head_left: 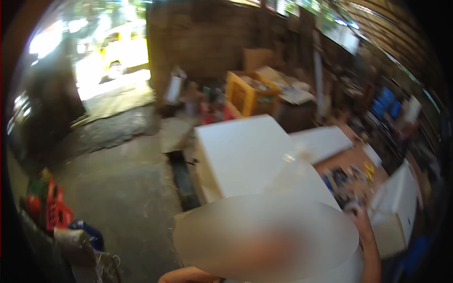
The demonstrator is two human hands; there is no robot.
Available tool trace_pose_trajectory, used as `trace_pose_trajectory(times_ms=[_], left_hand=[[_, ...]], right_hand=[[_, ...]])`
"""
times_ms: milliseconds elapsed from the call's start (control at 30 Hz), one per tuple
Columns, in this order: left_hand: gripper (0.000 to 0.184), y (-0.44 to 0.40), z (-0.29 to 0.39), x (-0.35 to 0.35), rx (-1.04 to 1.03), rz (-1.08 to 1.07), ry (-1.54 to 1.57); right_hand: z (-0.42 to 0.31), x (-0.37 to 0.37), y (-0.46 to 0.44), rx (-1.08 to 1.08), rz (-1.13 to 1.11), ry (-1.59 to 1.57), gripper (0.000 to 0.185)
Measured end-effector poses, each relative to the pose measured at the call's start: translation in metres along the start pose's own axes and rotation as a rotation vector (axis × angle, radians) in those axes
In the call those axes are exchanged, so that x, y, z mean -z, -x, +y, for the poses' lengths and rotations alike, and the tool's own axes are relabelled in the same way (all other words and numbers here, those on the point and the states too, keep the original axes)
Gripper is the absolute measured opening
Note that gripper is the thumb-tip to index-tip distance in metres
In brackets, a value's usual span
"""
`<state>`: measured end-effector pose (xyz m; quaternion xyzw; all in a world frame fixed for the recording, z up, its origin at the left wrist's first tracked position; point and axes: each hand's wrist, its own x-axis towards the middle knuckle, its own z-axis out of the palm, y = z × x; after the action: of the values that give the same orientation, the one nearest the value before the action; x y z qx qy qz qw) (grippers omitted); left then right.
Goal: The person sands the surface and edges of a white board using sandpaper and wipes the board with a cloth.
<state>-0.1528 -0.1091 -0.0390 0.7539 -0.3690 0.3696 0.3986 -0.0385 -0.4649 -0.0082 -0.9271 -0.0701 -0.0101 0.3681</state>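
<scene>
A large white box-like cabinet or panel piece [245,146] lies in front of me, with clear film or tape catching light on its top. My right hand [357,212] is at its right edge, beside a brown work surface [337,162] with a cluster of small tools and parts [347,179]. Motion blur smears its fingers, so whether it grips anything is unclear. My left forearm [188,274] enters at the bottom; a blurred oval hides the left hand and much of the near cabinet.
A yellow crate [252,94] stands behind the cabinet. White panels [321,144] lie on the brown surface, and another white box piece [396,207] stands at right. A red crate [57,207] is at left on the concrete floor [118,188]. A yellow vehicle [125,49] shows through the doorway.
</scene>
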Motion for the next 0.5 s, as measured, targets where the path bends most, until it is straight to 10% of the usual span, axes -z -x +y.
trace_pose_trajectory(times_ms=[500], left_hand=[[0.040,0.003,0.018,0.004,0.470,0.097,-0.226]], right_hand=[[0.014,0.024,0.028,-0.462,-0.189,-0.608,0.019]])
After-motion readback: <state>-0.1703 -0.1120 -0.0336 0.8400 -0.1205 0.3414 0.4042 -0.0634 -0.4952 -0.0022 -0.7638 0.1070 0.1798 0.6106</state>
